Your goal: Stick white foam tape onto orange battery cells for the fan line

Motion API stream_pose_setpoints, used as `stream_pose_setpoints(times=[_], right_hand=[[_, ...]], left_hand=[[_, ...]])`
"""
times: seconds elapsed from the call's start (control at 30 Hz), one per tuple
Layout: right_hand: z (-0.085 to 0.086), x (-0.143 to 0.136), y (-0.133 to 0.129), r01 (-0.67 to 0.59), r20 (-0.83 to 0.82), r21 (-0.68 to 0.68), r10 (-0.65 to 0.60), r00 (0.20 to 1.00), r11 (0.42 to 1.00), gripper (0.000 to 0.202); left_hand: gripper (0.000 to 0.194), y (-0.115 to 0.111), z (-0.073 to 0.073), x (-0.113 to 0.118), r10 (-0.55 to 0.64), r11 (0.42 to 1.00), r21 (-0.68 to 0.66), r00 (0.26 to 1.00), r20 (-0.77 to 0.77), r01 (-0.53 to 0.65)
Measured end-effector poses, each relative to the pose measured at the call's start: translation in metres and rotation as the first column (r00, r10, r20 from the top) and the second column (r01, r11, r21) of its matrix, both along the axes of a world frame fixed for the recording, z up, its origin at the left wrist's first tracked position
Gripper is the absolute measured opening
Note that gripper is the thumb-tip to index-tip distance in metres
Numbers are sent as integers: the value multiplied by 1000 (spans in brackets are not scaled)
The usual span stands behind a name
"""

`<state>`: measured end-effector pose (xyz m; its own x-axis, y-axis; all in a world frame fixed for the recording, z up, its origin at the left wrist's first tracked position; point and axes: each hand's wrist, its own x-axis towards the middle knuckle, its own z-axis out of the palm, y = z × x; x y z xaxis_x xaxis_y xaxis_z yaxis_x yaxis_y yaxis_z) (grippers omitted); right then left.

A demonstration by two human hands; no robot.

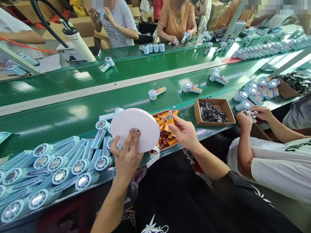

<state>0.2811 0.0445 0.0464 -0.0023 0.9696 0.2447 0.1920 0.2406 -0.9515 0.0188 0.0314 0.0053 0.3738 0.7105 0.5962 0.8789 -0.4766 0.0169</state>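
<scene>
My left hand grips a large white roll of tape, with fingers hooked into its centre hole. A loose strip of the tape hangs at the roll's lower right. Between the thumb and fingers of my right hand is an orange battery cell with a dark end. Below it stands a cardboard box of orange battery cells, partly hidden behind the roll. Left of my left hand, many light-blue handheld fan bodies lie in rows at the bench edge.
A box of small black parts stands right of the battery box. Open fan bodies lie on the green conveyor. A co-worker's hands work at my right; other people sit across the line. A white cylindrical device with a black hose stands opposite.
</scene>
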Motion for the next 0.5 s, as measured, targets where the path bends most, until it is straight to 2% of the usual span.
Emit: stream_pose_setpoints(times=[0.07,0.13,0.23,0.33,0.4,0.43,0.5], right_hand=[[-10,-9,-6,28,-32,-27,-29,999,999,50],[-15,-12,-8,-7,9,-64,8,1000,998,42],[-9,-4,1,-92,47,-135,99,994,987,33],[2,4,11,-165,-160,-190,136,978,968,37],[2,-3,15,-136,-420,-165,56,906,977,47],[-1,-10,17,-73,-546,-144,-18,837,987,52],[-13,-26,21,121,-742,-127,-175,647,984,57]], left_hand=[[69,1,-1,3,21,1000,4,1000,-10,-21],[69,1,-1,6,36,999,-1,999,3,-36],[70,1,2,8,62,997,-38,997,42,-60],[78,-2,6,8,31,989,-146,999,40,-25],[85,-1,3,12,3,982,-191,999,42,5],[88,-1,0,15,-19,979,-200,998,56,30],[98,-2,-9,27,-169,944,-264,977,132,199]])
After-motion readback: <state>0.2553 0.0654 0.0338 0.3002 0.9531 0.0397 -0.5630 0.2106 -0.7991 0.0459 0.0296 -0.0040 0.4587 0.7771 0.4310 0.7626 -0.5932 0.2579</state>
